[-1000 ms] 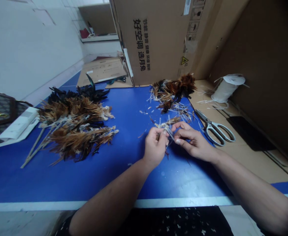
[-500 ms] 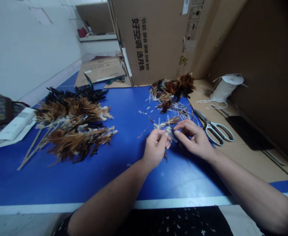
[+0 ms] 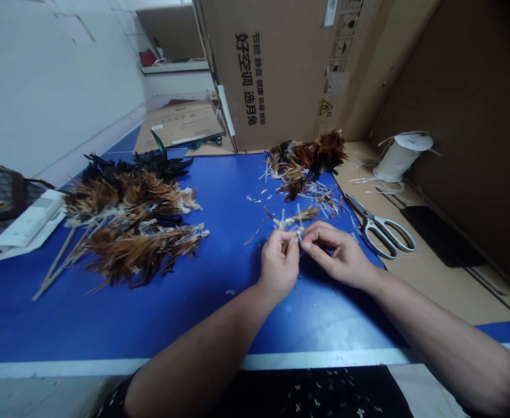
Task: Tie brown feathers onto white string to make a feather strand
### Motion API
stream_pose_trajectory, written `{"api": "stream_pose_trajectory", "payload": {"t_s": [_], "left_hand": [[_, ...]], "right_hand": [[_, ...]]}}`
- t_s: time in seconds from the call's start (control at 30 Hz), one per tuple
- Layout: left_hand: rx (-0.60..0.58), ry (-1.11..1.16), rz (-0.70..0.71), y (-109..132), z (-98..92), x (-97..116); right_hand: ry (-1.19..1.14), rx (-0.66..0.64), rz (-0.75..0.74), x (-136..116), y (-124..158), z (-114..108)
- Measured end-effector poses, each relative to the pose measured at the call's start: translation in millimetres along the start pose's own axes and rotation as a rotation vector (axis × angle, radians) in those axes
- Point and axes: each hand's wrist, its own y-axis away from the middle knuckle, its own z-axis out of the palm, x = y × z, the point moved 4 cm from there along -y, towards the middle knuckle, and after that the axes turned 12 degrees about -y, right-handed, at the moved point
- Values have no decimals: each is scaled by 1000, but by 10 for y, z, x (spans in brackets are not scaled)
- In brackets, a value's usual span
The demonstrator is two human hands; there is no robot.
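My left hand (image 3: 279, 264) is closed in a pinch on a small feather bundle, mostly hidden by the fingers, with its pale bound end (image 3: 299, 232) showing between the hands. My right hand (image 3: 340, 253) has thumb and forefinger pinched together at that end, on what looks like a thin pale strip; the strip itself is small and hard to make out. Just beyond the fingers a loose brown feather piece (image 3: 303, 215) lies on the blue table (image 3: 226, 232). Silver scissors (image 3: 383, 232) rest to the right of my right hand, blades pointing away.
Brown and black feather bunches (image 3: 128, 244) lie in a heap at the left. Another feather pile (image 3: 307, 157) with pale scraps lies ahead, before a large cardboard box (image 3: 285, 75). A white spool (image 3: 398, 157) and a dark flat object (image 3: 440, 235) are at the right.
My right hand has moved left, and its thumb and forefinger have closed at the bundle's pale end. My left hand has turned slightly, keeping its pinch.
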Motion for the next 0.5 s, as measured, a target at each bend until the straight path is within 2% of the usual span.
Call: {"api": "stream_pose_trajectory", "payload": {"t_s": [0.13, 0.3, 0.33, 0.5], "left_hand": [[-24, 53, -35, -13, 10, 41], [-51, 63, -7, -9, 27, 65], [-68, 54, -9, -3, 36, 64], [-167, 136, -123, 33, 77, 61]], "right_hand": [[18, -26, -8, 1, 1, -2], [117, 217, -58, 47, 33, -132], [132, 233, -84, 59, 37, -142], [244, 100, -243, 96, 23, -137]]}}
